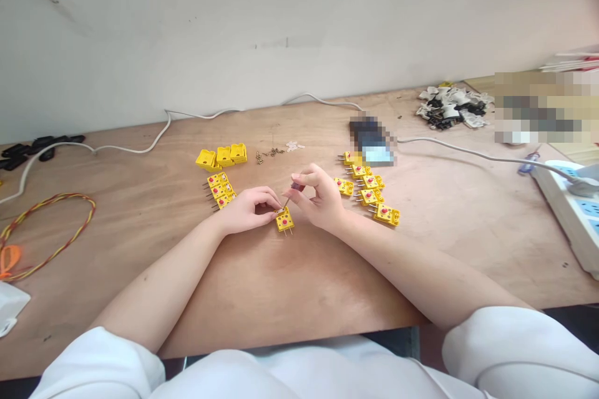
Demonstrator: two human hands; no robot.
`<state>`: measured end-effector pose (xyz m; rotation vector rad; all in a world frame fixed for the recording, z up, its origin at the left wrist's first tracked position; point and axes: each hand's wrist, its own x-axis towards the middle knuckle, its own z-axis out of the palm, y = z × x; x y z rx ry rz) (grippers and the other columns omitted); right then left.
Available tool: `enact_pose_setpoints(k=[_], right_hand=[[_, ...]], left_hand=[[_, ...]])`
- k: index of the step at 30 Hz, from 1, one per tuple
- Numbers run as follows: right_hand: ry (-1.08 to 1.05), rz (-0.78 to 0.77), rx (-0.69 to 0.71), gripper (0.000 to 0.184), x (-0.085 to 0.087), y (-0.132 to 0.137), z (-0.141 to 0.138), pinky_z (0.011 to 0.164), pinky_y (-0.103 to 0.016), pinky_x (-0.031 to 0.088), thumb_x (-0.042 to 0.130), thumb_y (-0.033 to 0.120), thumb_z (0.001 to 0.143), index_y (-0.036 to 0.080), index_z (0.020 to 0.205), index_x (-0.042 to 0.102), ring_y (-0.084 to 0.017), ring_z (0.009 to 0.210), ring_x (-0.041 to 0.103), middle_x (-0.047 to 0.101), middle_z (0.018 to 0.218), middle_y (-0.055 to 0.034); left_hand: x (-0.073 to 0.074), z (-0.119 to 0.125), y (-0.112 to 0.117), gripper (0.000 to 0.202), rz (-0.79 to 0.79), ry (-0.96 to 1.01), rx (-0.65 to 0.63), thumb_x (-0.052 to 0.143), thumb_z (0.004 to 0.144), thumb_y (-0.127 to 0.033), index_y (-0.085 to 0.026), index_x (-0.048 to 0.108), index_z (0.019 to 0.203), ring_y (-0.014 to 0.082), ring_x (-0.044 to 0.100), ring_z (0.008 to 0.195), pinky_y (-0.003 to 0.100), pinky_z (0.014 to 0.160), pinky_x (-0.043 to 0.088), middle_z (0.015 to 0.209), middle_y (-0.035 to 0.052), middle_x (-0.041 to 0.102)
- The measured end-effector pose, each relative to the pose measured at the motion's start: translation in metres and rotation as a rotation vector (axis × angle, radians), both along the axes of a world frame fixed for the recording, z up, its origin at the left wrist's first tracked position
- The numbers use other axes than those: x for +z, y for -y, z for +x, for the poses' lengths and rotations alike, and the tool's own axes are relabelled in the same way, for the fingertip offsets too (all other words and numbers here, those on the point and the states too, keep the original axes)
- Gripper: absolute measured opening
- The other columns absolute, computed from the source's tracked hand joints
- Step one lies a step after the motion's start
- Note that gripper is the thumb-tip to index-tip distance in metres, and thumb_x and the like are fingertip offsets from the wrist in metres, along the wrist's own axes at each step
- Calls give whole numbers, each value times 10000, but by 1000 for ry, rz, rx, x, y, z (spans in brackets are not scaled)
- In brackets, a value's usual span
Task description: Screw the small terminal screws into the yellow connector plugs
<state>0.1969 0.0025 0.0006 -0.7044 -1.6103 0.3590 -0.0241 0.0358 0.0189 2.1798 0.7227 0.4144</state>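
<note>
On the wooden table in front of me lies a yellow two-pin connector (284,222) with a red centre, its pins pointing towards me. The fingers of my left hand (250,209) close on its far edge. My right hand (321,196) grips a small screwdriver (296,187) with a dark reddish handle, its thin shaft slanting down to the connector's far end. The exact contact of the tip is too small to make out. Left of my left hand sits a row of similar connectors (219,190). Several more yellow connectors (370,196) lie beyond my right forearm.
Yellow covers (224,156), small brass screws (269,154) and clear pieces (294,146) lie behind my hands. A blurred phone-like device (372,137), a black and white parts pile (452,107) and a power strip (566,212) are right. A coiled wire (70,240) is left.
</note>
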Motion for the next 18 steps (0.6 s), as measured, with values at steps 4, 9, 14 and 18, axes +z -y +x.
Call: enact_pose_setpoints(k=[4,9,14,18], right_hand=[[-16,-13,130,273,-2,3,-2,804,-376,606,545,212,991,290,1252,532,-183,976,713,685,1129,-81],[26,-90,145,208,5,8,-5,765,-340,596,558,198,985,278,1177,561,-168,898,718,699,1018,-50],[31,-19,-35,94,12,7,-6,606,-287,522,687,228,911,254,941,602,-138,694,628,619,811,2],[65,7,64,173,13,8,-5,744,-323,590,594,213,966,265,1130,602,-168,875,708,709,1009,-58]], left_hand=[[-2,2,0,171,2,29,5,647,929,-341,-205,741,972,189,664,946,317,827,536,1038,75,701],[-8,2,0,166,9,43,44,666,916,-353,-205,738,941,188,659,955,311,817,530,1036,64,698],[-9,2,1,177,11,30,60,659,920,-360,-205,740,951,192,661,956,301,778,525,1021,64,699],[-8,3,1,171,11,43,44,653,923,-351,-199,730,925,188,658,945,305,784,525,1024,64,698]])
